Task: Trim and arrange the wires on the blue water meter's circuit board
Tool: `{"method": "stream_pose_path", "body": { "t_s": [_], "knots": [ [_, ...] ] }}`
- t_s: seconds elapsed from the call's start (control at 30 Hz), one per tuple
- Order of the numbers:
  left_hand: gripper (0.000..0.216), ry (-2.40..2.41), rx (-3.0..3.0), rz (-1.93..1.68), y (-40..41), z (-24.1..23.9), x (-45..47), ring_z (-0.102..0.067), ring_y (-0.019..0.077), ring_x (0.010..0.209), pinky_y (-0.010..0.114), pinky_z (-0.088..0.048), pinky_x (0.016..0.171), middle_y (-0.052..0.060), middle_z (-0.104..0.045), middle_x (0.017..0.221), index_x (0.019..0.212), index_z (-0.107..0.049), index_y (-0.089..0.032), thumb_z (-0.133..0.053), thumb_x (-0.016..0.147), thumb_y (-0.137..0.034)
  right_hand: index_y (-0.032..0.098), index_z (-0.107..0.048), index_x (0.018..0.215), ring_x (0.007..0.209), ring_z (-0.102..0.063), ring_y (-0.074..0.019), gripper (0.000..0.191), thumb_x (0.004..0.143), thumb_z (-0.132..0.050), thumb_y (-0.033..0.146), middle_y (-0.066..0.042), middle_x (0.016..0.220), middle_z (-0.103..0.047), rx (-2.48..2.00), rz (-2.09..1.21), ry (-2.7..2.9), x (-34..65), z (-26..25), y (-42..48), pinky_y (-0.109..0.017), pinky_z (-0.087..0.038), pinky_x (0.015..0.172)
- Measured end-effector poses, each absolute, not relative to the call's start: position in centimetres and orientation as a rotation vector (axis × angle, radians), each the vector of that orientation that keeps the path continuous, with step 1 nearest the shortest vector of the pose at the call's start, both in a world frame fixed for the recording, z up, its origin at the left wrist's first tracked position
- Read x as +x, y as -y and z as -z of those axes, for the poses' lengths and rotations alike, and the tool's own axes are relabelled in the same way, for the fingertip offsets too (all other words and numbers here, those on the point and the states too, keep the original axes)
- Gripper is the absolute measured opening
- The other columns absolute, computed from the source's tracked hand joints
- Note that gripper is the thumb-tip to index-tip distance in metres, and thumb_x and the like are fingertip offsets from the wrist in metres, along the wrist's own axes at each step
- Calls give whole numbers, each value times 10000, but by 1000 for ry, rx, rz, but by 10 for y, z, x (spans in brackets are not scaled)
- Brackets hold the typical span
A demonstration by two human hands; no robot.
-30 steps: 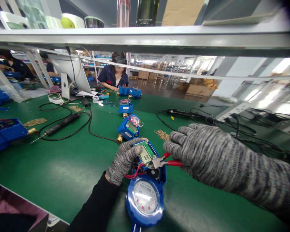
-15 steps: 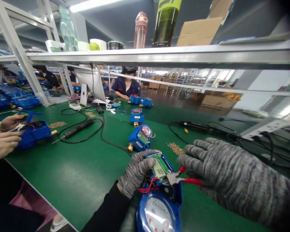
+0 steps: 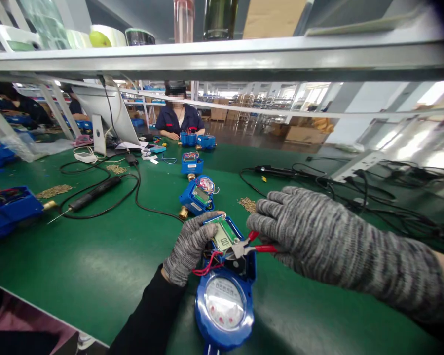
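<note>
Left gloved hand (image 3: 190, 246) grips the open blue plastic water meter (image 3: 225, 291); right gloved hand (image 3: 299, 231), at three o'clock, pinches red-handled cutters (image 3: 249, 245) at its wiring; the cover is not yet fitted.

Left hand (image 3: 190, 246): gloved, fingers curled, near centre
Right hand (image 3: 294, 228): gloved, fingers seemingly closed, reaching leftward

Right hand (image 3: 296, 227) hides the red plier handles (image 3: 262, 246).

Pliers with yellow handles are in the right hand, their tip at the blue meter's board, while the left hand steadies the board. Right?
Not quite: the pliers have red handles, not yellow, as the head view shows. The right hand does hold them at the meter, and the left hand steadies the board.
</note>
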State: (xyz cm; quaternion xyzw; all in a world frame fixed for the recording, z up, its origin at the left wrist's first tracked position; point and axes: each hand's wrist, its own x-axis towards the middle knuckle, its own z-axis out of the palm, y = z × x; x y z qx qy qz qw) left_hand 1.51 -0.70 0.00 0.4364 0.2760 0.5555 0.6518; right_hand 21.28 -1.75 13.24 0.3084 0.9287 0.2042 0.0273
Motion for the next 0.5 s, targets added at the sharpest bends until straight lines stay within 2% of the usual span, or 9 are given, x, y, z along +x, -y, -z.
{"method": "stream_pose_path", "body": {
  "t_s": [0.23,0.3,0.5],
  "knots": [
    [436,-622,980,-1262,8,0,16,-656,231,899,326,-506,774,105,-708,1051,1090,-709,-142,-760,713,-355,241,-672,892,685,-573,-230,205,699,-652,177,-52,841,-629,958,-632,-2982,226,-120,17,-334,-386,610],
    [422,-621,993,-1266,9,-1,16,-655,232,915,327,-505,788,108,-709,1055,1088,-709,-140,-753,724,-350,243,-675,936,721,-577,-242,229,728,-622,162,-65,884,-633,934,-648,-3022,228,-118,16,-353,-404,639],
    [443,-610,980,-1254,9,-1,16,-663,256,925,366,-507,812,119,-705,1076,1106,-700,-142,-747,729,-369,221,-685,948,791,-574,-279,267,689,-632,184,-92,913,-633,947,-641,-3039,227,-119,16,-407,-429,690]
  ]
}}
